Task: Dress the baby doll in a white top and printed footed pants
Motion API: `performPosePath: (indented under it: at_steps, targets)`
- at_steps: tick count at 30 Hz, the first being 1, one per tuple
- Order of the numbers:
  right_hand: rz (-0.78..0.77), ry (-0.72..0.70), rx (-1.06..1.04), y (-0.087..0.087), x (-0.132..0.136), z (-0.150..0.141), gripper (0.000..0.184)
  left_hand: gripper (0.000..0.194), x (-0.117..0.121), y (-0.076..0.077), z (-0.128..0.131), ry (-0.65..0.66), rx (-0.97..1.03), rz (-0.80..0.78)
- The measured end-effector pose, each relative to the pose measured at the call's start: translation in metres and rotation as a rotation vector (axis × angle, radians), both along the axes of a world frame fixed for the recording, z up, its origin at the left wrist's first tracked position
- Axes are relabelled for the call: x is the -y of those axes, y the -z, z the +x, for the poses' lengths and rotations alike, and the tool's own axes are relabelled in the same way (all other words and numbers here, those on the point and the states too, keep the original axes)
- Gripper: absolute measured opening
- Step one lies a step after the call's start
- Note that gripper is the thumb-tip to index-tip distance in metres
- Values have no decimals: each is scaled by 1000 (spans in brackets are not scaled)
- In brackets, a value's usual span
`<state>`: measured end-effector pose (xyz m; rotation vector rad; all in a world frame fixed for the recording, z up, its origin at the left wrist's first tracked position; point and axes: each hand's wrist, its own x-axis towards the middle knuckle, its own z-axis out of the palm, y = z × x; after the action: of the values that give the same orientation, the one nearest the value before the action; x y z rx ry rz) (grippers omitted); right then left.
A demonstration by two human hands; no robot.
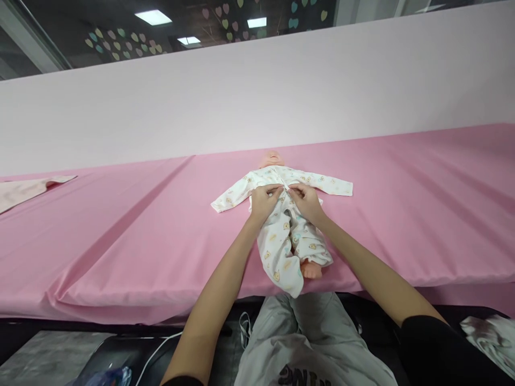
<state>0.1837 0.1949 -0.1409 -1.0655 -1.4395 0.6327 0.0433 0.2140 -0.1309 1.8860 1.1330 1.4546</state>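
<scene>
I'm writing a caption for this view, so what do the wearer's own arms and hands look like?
The left grip and the right grip are bare human hands, slim-fingered and ungloved. Both forearms are uncovered, with no watch, bracelet, cable or marking in sight. The right sleeve is plain black and stops near the elbow; of the left sleeve, only a black edge shows.

Beneath the left hand (264,202) and right hand (306,201), a wide surface is being covered by a creased pink cloth (132,236). Well to the left of the left hand, a beige cloth (28,192) is being borne on it. Beyond both hands, a white wall (241,96) is being topped by dark glass (108,16), on which heart shapes (116,44) and lights (153,17) are being seen. Nearer the person, left of the left hand, a white cable (155,351) is being seen; right of the right hand, crumpled fabric (493,338) is being shown.
</scene>
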Motion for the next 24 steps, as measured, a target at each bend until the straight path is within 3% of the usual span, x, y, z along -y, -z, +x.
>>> performPosePath:
  at_steps: [5,13,18,24]
  targets:
    - [73,87,100,-1,4,-2,16,14,-1,1,0,6,-39,43]
    - [118,55,120,2,3,1,25,18,3,-1,0,-69,-169,33]
    - [130,65,228,3,3,1,23,24,9,-5,2,-120,-257,20]
    - [213,178,443,8,1,0,23,24,12,-8,4,-142,-297,25]
